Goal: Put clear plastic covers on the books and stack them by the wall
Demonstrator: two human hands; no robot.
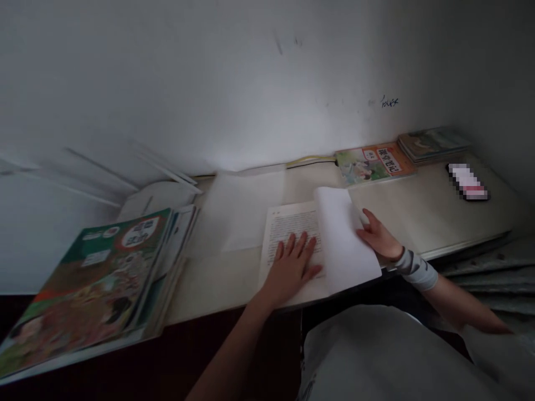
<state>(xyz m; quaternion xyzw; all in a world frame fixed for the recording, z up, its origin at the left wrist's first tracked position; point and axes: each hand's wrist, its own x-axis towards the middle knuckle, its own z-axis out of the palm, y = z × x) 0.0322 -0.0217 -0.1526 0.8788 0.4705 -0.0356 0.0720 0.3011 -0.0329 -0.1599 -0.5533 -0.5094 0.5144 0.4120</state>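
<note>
A printed page (276,225) lies on the table in front of me, its left part showing lines of text. My left hand (295,262) rests flat on it with the fingers spread. Over the page's right side lies a blank white sheet (349,245), its surface bulging upward; whether it is joined to the printed page, I cannot tell. At the sheet's right edge, my right hand (378,236) grips it between thumb and fingers, some of which are hidden. Behind and left of the page, a translucent pale sheet (246,206) is spread on the table.
A stack of books with a green illustrated cover (100,278) stands at the left front. Against the wall at the back right are an orange and green booklet (374,162) and more books (434,143). A phone (468,181) lies near the table's (418,217) right end.
</note>
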